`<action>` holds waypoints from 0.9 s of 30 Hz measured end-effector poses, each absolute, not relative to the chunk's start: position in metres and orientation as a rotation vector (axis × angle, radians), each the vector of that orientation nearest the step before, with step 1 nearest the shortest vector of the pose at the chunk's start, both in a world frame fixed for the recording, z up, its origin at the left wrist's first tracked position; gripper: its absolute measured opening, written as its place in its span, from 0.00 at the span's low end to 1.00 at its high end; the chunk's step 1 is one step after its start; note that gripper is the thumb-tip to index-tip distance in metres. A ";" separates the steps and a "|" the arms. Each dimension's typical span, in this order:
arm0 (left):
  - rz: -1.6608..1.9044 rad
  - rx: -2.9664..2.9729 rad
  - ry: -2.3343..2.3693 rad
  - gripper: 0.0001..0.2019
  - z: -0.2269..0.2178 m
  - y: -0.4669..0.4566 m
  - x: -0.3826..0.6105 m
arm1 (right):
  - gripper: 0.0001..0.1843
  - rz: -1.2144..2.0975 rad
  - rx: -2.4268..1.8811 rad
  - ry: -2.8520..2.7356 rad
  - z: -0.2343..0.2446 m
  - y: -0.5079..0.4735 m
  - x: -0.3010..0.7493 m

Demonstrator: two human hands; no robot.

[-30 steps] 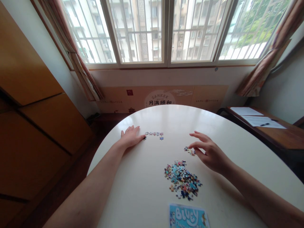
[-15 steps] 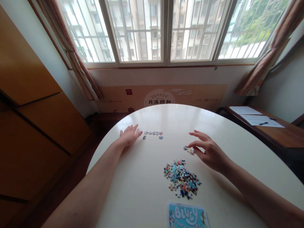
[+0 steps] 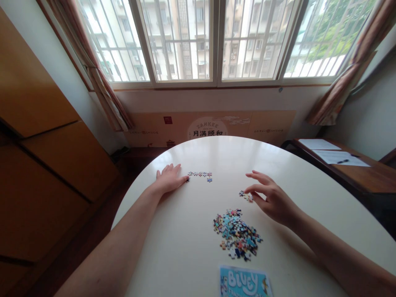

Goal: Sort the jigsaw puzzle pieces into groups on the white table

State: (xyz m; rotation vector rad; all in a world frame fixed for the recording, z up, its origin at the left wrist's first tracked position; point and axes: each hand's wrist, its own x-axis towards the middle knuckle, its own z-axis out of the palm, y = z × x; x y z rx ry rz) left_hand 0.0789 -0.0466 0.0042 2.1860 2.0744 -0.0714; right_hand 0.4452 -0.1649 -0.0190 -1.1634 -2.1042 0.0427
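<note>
A dark puzzle piece (image 3: 188,180) is lying just below the left end of a row of pieces (image 3: 200,174), and the left hand (image 3: 168,180) is resting its thumb tip on it, fingers spread, grasping nothing. The right hand (image 3: 268,198) is curving loosely over a small cluster (image 3: 246,196); whether it is pinching a piece, one cannot tell. A heap (image 3: 237,233) is sitting nearer the person, above a blue "Bluey" card (image 3: 244,282) on the white surface (image 3: 179,247).
</note>
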 end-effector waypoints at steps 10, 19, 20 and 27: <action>-0.054 2.198 2.085 0.44 0.005 -0.045 0.079 | 0.15 0.061 -1.171 -2.103 -0.019 -0.164 0.446; -0.059 2.179 2.068 0.42 0.003 -0.042 0.076 | 0.21 0.197 -1.106 -2.255 -0.007 -0.174 0.441; -0.047 2.171 2.061 0.41 0.003 -0.041 0.075 | 0.23 0.215 -1.096 -2.299 -0.006 -0.176 0.440; 0.451 2.320 2.001 0.31 0.012 -0.045 0.079 | 0.27 0.196 -1.128 -2.484 -0.003 -0.178 0.438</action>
